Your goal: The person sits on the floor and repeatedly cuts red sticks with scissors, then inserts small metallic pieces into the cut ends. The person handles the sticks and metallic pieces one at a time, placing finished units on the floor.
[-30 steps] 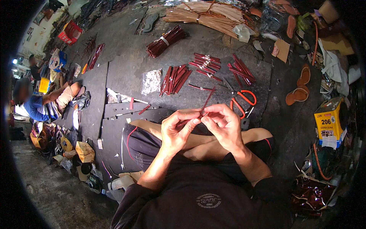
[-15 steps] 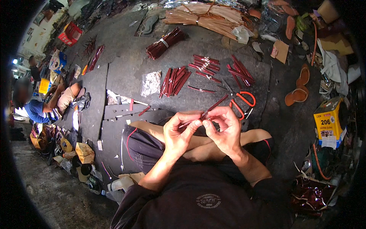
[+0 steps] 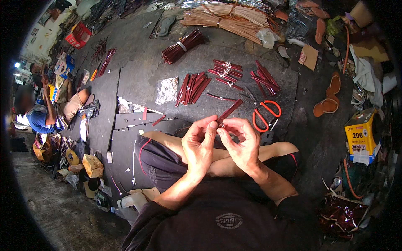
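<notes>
Between my two hands, above my crossed legs, is a dark red glossy strip (image 3: 231,109), its far end pointing up and to the right. My left hand (image 3: 200,140) pinches its near end between thumb and fingers. The fingertips of my right hand (image 3: 240,142) close on the same end from the other side; what lies right between the fingertips is hidden. Just right of the strip lie scissors (image 3: 261,121) with orange handles. A single strip with a small shiny piece (image 3: 222,98) rests on the dark board beyond my hands.
Beyond are piles of red strips (image 3: 192,89), strips with shiny fittings (image 3: 226,73), a clear bag (image 3: 167,90) and a banded bundle (image 3: 180,47). Sandals (image 3: 326,106) and a yellow can (image 3: 359,136) stand right. A person (image 3: 42,115) sits at far left.
The strip has turned to point more steeply away from me and shows its broader face. My hands have shifted slightly left. The person at left has raised a hand.
</notes>
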`<action>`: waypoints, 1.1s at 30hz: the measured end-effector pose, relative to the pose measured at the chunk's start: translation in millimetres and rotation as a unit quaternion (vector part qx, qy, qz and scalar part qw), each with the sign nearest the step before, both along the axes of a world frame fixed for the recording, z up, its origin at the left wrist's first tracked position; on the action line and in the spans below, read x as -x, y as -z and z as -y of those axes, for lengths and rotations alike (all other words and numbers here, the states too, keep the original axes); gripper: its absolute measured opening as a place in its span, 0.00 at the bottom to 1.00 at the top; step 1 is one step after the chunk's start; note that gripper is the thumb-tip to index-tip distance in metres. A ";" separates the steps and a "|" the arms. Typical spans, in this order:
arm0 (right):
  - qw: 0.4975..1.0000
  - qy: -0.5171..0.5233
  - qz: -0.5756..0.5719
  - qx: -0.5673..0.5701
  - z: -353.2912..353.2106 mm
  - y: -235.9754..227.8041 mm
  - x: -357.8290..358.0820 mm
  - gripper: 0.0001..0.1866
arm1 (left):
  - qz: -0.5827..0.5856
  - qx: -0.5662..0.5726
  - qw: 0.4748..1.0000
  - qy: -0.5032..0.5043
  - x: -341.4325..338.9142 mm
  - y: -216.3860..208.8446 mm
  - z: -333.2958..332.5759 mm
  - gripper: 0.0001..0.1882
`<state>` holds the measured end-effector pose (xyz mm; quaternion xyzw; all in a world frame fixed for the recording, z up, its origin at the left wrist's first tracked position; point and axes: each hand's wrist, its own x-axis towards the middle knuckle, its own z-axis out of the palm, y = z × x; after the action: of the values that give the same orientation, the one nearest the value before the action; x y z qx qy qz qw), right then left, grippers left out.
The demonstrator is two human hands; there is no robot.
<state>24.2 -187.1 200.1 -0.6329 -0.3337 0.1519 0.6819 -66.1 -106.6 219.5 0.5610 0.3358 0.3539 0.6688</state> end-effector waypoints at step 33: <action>0.997 -0.067 0.033 0.019 2.7 0.8 -12.0 0.08 | -0.020 -0.003 0.997 0.071 12.7 -8.2 -10.2 0.14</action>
<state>36.1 -189.8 199.3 -0.6264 -0.3949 0.1831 0.6467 -78.8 -96.4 227.7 0.5924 0.3072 0.2953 0.6837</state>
